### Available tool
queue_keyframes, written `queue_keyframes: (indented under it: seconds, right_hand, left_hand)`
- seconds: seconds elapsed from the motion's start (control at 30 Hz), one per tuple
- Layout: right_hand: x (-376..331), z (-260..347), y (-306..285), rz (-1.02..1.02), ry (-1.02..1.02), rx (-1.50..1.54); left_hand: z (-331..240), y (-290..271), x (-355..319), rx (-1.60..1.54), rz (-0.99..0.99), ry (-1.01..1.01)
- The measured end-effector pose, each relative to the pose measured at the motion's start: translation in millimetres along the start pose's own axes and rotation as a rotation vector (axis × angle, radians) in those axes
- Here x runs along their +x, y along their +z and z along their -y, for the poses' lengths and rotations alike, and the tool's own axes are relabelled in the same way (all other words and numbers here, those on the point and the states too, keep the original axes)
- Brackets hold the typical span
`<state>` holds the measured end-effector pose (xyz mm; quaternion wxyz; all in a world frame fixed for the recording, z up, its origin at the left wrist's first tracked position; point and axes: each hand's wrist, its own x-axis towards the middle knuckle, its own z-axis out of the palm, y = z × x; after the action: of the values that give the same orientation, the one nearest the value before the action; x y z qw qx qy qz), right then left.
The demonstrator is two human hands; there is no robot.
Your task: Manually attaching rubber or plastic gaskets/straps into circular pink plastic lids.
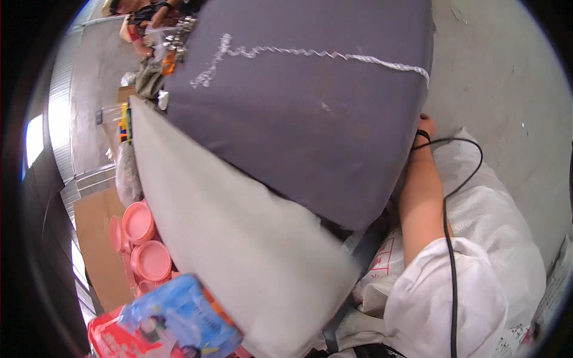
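A large padded slab covered in purple-grey fabric (pixel 298 131) fills the upper middle of the view. Across its top runs a white crinkled strip (pixel 310 52), bent at its left end. My right arm reaches up along the slab's right side. My right hand (pixel 426 126), with a dark band at the wrist, is at that edge; its fingers are mostly hidden, so its grip does not show. A black cable (pixel 449 238) loops beside the forearm. My left hand is out of view.
A pale grey board (pixel 227 227) lies left of the slab. Beyond it are pink round containers (pixel 150 260), a blue packet (pixel 185 316) and a cardboard sheet (pixel 101 244). White woven sacks (pixel 489 203) lie at right. Another person's arm (pixel 141 45) shows at far left.
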<state>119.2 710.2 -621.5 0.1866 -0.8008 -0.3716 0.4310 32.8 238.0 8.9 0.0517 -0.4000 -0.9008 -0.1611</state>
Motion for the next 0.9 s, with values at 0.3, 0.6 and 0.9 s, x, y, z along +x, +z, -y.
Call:
queue_keyframes:
  seconds: [0.3, 0.6, 0.9]
  right_hand:
    - [52.8, 154.5, -214.9, -0.626, -0.163, 0.46]
    - [-87.7, 403.9, -296.2, 0.042, -1.203, 0.586]
    - [-208.4, 442.2, -152.6, 0.071, -1.626, -0.345]
  left_hand:
    - [-23.6, 4.0, -11.6, 0.047, 0.054, 0.182]
    - [-50.6, -3.0, 8.2, -0.056, 0.074, 0.169]
    - [-46.6, 1.4, 7.5, -0.043, 0.033, 0.221]
